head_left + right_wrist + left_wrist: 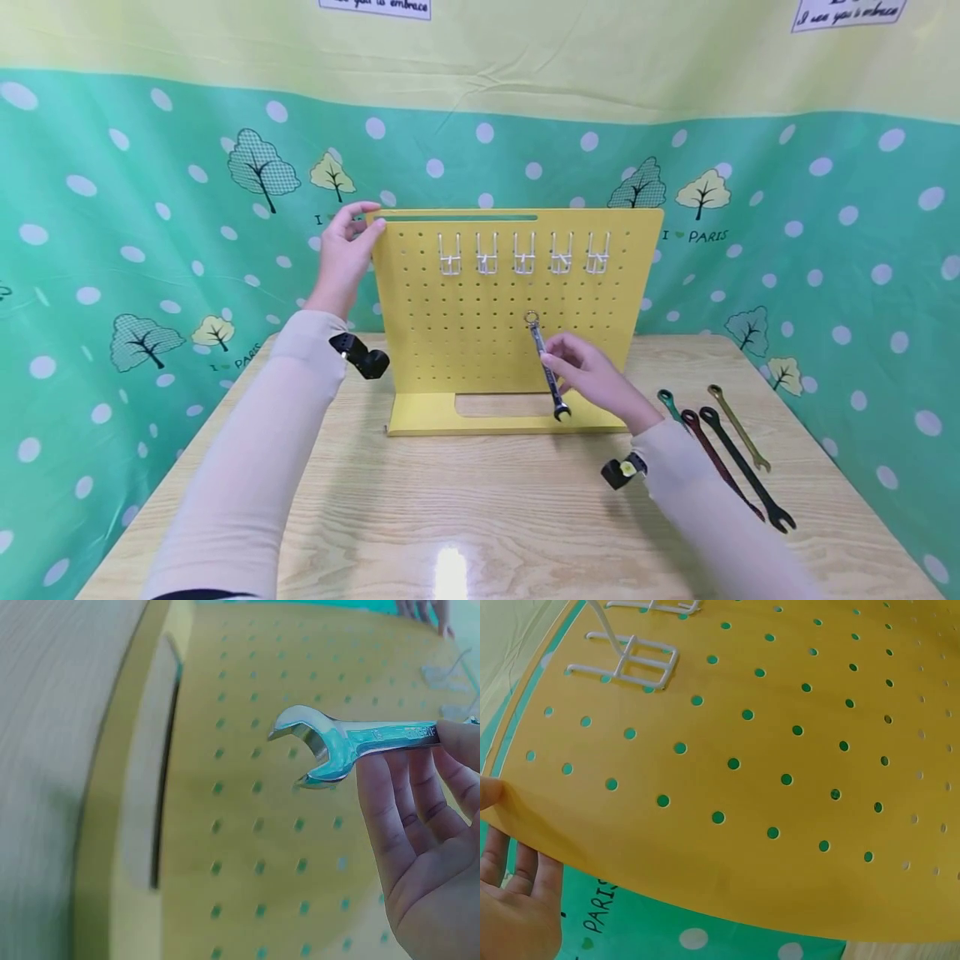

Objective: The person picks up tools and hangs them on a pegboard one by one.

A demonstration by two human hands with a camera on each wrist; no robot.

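A yellow pegboard (450, 350) stands upright on the table, with a row of white wire hooks (524, 254) along its upper part. My left hand (347, 254) grips its top left corner, thumb on the front face and fingers behind. In my right hand (588, 375) is a silver combination wrench (546, 367), pinched between thumb and fingers. The wrench hangs before the lower middle of the board, ring end up and open end down. In the right wrist view its open end (319, 746) points away from the hand, apart from the board.
On the table at right lie a green wrench (667, 403), a red wrench (708, 450), a black wrench (750, 475) and a gold wrench (738, 425). The right forearm partly covers the green and red ones. A patterned green cloth (187, 275) hangs behind the wooden table (375, 517).
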